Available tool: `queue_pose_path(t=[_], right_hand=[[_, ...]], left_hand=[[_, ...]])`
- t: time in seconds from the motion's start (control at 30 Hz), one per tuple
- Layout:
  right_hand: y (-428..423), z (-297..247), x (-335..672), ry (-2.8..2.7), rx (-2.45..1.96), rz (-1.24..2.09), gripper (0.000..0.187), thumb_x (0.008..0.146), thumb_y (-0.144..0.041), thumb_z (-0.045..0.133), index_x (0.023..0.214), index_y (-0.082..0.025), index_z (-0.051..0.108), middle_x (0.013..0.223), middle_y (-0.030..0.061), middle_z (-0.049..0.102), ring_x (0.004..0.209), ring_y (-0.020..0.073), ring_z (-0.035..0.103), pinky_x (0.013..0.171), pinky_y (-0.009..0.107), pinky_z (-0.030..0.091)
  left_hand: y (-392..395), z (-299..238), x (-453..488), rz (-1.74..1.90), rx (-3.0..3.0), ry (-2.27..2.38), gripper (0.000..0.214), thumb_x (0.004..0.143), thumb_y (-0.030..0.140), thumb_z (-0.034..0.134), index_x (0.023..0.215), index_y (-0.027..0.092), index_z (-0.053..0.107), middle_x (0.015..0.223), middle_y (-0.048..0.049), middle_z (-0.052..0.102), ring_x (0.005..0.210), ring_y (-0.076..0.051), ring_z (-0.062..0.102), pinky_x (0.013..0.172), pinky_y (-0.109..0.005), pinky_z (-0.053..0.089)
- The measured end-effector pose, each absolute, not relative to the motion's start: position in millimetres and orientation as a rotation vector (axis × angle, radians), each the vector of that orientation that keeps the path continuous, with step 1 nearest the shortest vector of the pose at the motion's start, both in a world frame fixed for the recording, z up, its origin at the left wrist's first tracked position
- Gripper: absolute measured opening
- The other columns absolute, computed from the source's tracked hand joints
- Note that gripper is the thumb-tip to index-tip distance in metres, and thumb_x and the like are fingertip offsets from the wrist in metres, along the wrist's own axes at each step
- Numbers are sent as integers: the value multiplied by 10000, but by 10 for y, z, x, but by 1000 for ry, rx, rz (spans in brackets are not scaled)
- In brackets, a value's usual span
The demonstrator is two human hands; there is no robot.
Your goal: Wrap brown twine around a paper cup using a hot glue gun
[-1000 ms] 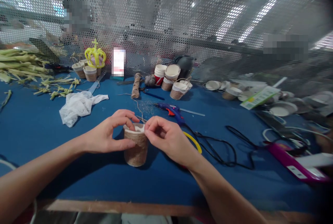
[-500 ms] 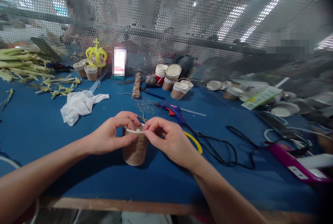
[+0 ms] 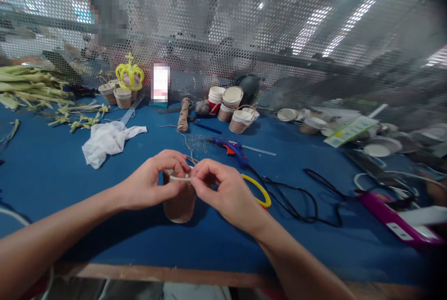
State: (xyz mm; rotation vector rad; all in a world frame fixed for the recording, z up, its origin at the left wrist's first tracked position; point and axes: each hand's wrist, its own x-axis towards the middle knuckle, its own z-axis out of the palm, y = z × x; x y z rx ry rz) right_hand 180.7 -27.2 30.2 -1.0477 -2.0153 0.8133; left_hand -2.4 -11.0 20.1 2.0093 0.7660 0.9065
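Observation:
A small paper cup wrapped in brown twine [image 3: 179, 204] stands upright on the blue table in front of me. My left hand [image 3: 161, 176] grips its left side, thumb outside and fingers curled over the rim into the mouth. From the right, my right hand [image 3: 216, 186] pinches the pale rim between thumb and fingers. Both hands partly hide the cup's opening. Behind the cup a loose strand of twine [image 3: 186, 144] runs back toward a wound twine bundle [image 3: 183, 115].
A blue glue gun [image 3: 230, 146] and yellow-handled scissors [image 3: 260, 188] lie right of my hands. Crumpled white cloth [image 3: 106, 142] is at left, with plant stalks [image 3: 31, 83] beyond. Several cups [image 3: 240, 121] stand behind; a purple power strip [image 3: 391, 218] lies at right.
The cup's near rim now appears as a narrow pale edge, with less of the inside showing. My right hand has shifted slightly left, and more of the yellow scissor handle shows.

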Motion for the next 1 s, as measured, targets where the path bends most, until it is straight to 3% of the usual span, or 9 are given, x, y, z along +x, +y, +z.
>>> queue_pose_path(t=[0.23, 0.43, 0.53, 0.63, 0.7, 0.8, 1.0], right_hand=[[-286, 305, 1798, -2053, -1001, 749, 178, 776, -134, 508, 627, -198, 436, 694, 6, 568, 628, 121, 518, 585, 256, 427], [-310, 344, 1803, -1971, -973, 608, 97, 788, -167, 542, 693, -184, 542, 961, 62, 583, 665, 108, 543, 561, 242, 454], [-322, 334, 1805, -1977, -987, 589, 60, 790, -171, 546, 735, -182, 568, 912, 55, 578, 650, 106, 533, 565, 241, 459], [-334, 318, 1795, -2015, -1043, 769, 74, 796, -183, 536, 732, -170, 571, 774, 33, 577, 640, 117, 550, 574, 245, 467], [-336, 314, 1787, -2008, -1130, 1078, 102, 819, -213, 512, 745, -161, 560, 704, 20, 589, 600, 117, 577, 563, 245, 479], [-311, 311, 1791, -2075, -1197, 1429, 159, 852, -221, 460, 783, -139, 577, 730, 48, 643, 650, 140, 629, 608, 265, 502], [-167, 390, 1944, -2335, -1212, 967, 184, 828, -165, 489, 866, -156, 668, 991, 59, 670, 900, 167, 614, 825, 290, 451]], left_hand=[[-138, 258, -35, 883, 1984, 771, 76, 739, 123, 527, 673, 158, 529, 885, -65, 600, 1062, -219, 492, 947, -359, 370], [-113, 214, -56, 998, 1928, 777, 94, 784, 163, 514, 691, 153, 508, 935, -89, 573, 1031, -215, 503, 929, -369, 373], [-59, 137, -68, 1132, 1958, 847, 80, 788, 169, 516, 709, 159, 509, 932, -85, 550, 1050, -221, 491, 925, -376, 371], [16, 62, -95, 1245, 1964, 927, 84, 796, 171, 512, 712, 168, 507, 927, -77, 554, 1061, -218, 482, 928, -375, 368], [66, 24, -119, 1295, 1945, 956, 90, 802, 180, 511, 713, 170, 506, 913, -75, 557, 1042, -215, 489, 903, -370, 383], [114, -19, -144, 1308, 1907, 969, 91, 799, 196, 519, 712, 170, 509, 909, -74, 556, 1029, -215, 501, 902, -371, 386], [114, -52, -141, 1229, 1952, 961, 81, 800, 206, 519, 727, 170, 521, 929, -78, 561, 1037, -211, 505, 934, -387, 374]])
